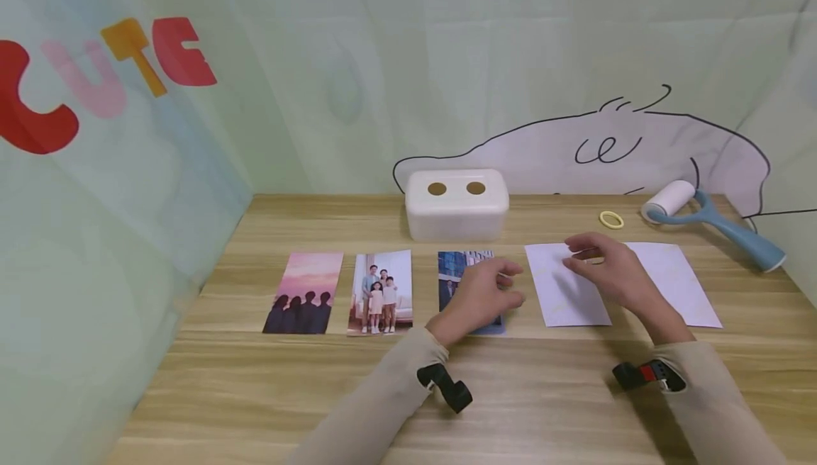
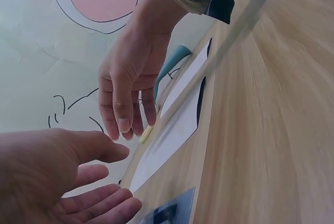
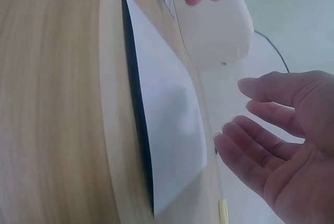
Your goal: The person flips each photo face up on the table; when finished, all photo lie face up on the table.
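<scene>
My left hand (image 1: 479, 297) hovers over a photo with tall buildings (image 1: 450, 264), hiding much of it; its fingers are loosely bent with nothing between them. Above a blank white sheet (image 1: 564, 302) is my right hand (image 1: 609, 266), also empty, fingers and thumb apart. In the right wrist view, that white sheet (image 3: 167, 114) lies below the hand, its near edge raised a little with a dark underside showing. A second white sheet (image 1: 676, 284) lies to the right, partly behind the right hand. Further left are a family photo (image 1: 383, 295) and a sunset photo with silhouettes (image 1: 306, 291).
At the back of the wooden table (image 1: 306, 394) stands a white box (image 1: 456, 217) with two round holes on top. A pale yellow ring (image 1: 601, 217) and a lint roller (image 1: 727, 227) with a blue handle lie at the back right. Printed cloth hangs behind and at the left.
</scene>
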